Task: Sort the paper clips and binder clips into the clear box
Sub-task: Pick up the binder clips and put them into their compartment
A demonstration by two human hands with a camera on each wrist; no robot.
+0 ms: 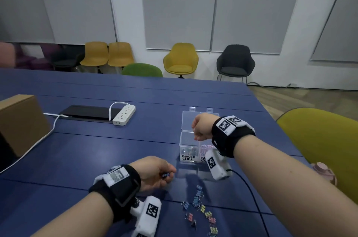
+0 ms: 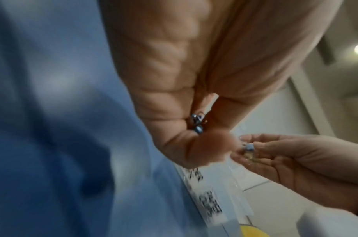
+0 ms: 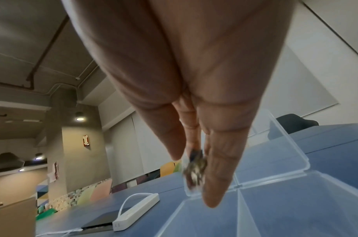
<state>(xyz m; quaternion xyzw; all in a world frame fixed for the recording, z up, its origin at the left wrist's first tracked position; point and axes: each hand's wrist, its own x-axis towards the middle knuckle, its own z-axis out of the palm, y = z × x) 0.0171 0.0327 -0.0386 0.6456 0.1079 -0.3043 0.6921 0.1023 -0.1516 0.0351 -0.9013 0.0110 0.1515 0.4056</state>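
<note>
The clear box stands open on the blue table, its lid lying back behind it. Its left compartment, labelled BINDER CLIPS, holds several clips; the right one holds pale paper clips. My right hand hovers over the left compartment and pinches a small bunch of binder clips. My left hand is low over the table, left of the box, with its fingers curled round a blue binder clip. Several coloured binder clips lie loose on the table near me.
A white power strip and a black panel lie to the far left, with a cardboard box at the left edge. A yellow chair and a pink object are at the right. A black cable crosses near the clips.
</note>
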